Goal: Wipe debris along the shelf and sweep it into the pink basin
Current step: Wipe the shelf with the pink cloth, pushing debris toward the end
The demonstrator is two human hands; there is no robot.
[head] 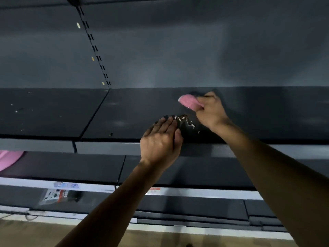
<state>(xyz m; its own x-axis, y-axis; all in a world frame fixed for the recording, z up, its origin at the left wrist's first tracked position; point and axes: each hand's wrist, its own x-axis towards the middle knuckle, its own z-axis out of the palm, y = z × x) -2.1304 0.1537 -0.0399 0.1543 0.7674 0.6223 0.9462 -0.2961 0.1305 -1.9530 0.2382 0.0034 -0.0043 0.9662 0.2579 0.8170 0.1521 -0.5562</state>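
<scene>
A dark grey back panel (178,50) rises beyond the hands, dimly lit, with a slotted upright (94,49) running down it to their left. Below the hands sit lower grey shelf tiers (62,166) with a pale price strip (89,187) bearing small labels. At the bottom lies a tan floor (53,234).

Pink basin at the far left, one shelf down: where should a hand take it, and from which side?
Probably by the rim. Only a curved edge of the pink basin shows, poking out under the upper shelf, so a hand should come from the front, below that shelf. The left hand is nearer and open beside the debris; the right hand grips the pink cloth.
</scene>
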